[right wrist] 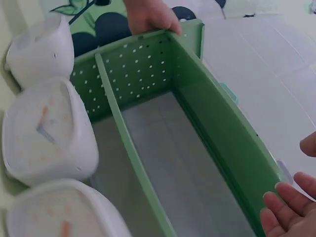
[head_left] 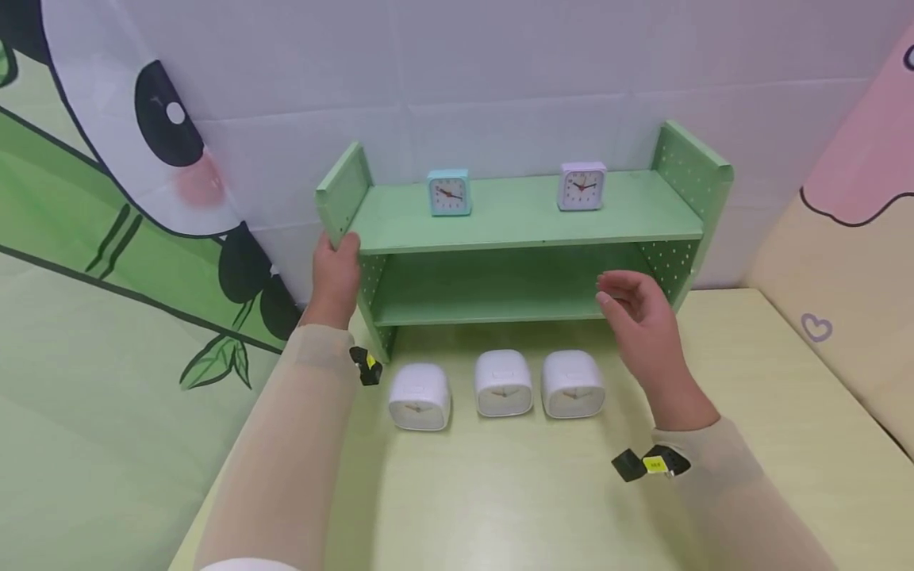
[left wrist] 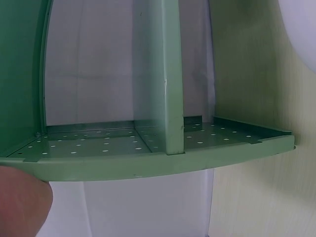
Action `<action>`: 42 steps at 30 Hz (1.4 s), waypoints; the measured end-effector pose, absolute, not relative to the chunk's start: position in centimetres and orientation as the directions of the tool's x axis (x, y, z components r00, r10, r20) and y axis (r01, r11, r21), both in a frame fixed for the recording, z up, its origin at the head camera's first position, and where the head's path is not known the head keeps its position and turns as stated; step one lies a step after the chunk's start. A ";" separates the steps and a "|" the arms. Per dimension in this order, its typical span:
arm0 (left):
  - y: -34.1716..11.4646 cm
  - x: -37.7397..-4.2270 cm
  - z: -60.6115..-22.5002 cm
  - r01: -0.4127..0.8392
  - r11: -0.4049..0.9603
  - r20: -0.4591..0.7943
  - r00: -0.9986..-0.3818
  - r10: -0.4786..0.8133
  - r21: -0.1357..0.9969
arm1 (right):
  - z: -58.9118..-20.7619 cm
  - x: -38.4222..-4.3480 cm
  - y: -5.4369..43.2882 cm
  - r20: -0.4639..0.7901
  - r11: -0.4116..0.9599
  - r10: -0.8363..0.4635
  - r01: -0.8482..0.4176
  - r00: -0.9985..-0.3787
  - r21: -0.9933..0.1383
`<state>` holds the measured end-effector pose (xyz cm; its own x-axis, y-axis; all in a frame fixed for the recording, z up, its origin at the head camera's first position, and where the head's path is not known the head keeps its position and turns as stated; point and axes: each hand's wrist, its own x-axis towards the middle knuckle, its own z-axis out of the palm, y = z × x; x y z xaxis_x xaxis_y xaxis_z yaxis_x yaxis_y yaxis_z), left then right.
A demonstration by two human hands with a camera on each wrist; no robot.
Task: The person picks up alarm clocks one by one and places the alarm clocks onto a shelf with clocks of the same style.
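Observation:
A green two-tier shelf (head_left: 514, 218) stands on the table. My left hand (head_left: 336, 277) grips the front edge of its left side panel (head_left: 344, 186), thumb toward the inner side. In front of the shelf's right end my right hand (head_left: 646, 341) hovers with loosely bent fingers, holding nothing. A teal alarm clock (head_left: 450, 193) and a lilac alarm clock (head_left: 581, 187) stand apart on the upper tier. Three white rounded clocks (head_left: 503, 385) sit in a row on the table before the shelf; they also show in the right wrist view, the middle clock (right wrist: 49, 131) included.
The lower tier (head_left: 493, 293) lies under the upper board, and its side panels have small holes. A pale wood-look table (head_left: 500, 492) carries everything. Behind and beside it hang printed cloths (head_left: 500, 63) with cartoon figures. Black wrist devices (head_left: 367, 366) sit at both sleeves.

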<state>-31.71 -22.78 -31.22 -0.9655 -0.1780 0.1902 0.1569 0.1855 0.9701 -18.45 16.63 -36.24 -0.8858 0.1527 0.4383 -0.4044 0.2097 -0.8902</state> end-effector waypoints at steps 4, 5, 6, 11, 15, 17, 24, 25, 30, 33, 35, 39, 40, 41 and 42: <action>-22.7 -31.7 -31.2 0.151 0.187 0.187 -0.964 -0.188 0.971 | -38.1 -17.5 15.8 0.388 0.163 0.205 -0.360 -0.898 -0.919; -22.7 -31.7 -31.2 0.155 0.184 0.190 -0.964 -0.186 0.971 | -38.5 -17.3 15.6 0.376 0.157 0.213 -0.348 -0.902 -0.924; -22.7 -31.7 -31.3 0.158 0.181 0.191 -0.964 -0.184 0.971 | -38.9 -17.0 15.5 0.361 0.156 0.223 -0.333 -0.905 -0.930; -22.6 -31.8 -31.2 0.152 0.185 0.185 -0.966 -0.178 0.971 | -40.8 -16.2 14.9 0.321 0.179 0.256 -0.281 -0.912 -0.943; -22.8 -31.8 -31.1 0.148 0.197 0.184 -0.967 -0.179 0.969 | -42.8 -15.8 14.7 0.292 0.177 0.296 -0.248 -0.909 -0.953; -22.9 -31.8 -31.0 0.152 0.200 0.188 -0.966 -0.177 0.968 | -44.0 -15.8 14.6 0.274 0.173 0.325 -0.228 -0.905 -0.958; -23.1 -31.9 -31.2 0.160 0.181 0.191 -0.966 -0.173 0.970 | -47.8 -15.5 13.2 0.241 0.183 0.423 -0.178 -0.873 -0.967; -23.0 -32.0 -31.3 0.163 0.175 0.193 -0.966 -0.172 0.971 | -48.3 -15.3 12.9 0.228 0.173 0.435 -0.168 -0.871 -0.970; -22.8 -32.2 -31.8 0.184 0.142 0.207 -0.963 -0.171 0.973 | -49.9 -14.9 11.3 0.161 0.094 0.473 -0.132 -0.866 -0.987; -22.6 -32.1 -31.8 0.187 0.142 0.210 -0.963 -0.171 0.972 | -50.4 -14.8 10.5 0.153 0.069 0.496 -0.137 -0.855 -0.988; -22.6 -32.0 -31.8 0.189 0.147 0.213 -0.962 -0.170 0.971 | -50.7 -14.9 10.2 0.155 0.061 0.512 -0.144 -0.845 -0.988; -22.7 -31.8 -31.7 0.199 0.162 0.225 -0.961 -0.164 0.967 | -50.9 -15.2 9.7 0.160 0.054 0.515 -0.154 -0.842 -0.987; -22.7 -31.8 -31.7 0.200 0.170 0.227 -0.961 -0.160 0.965 | -51.0 -15.3 9.7 0.161 0.059 0.514 -0.153 -0.843 -0.987; -22.7 -31.8 -31.7 0.199 0.172 0.226 -0.961 -0.158 0.965 | -51.1 -15.4 9.7 0.165 0.072 0.513 -0.149 -0.842 -0.986; -22.8 -31.8 -31.7 0.196 0.176 0.223 -0.962 -0.155 0.965 | -51.2 -15.5 9.7 0.168 0.084 0.511 -0.146 -0.843 -0.986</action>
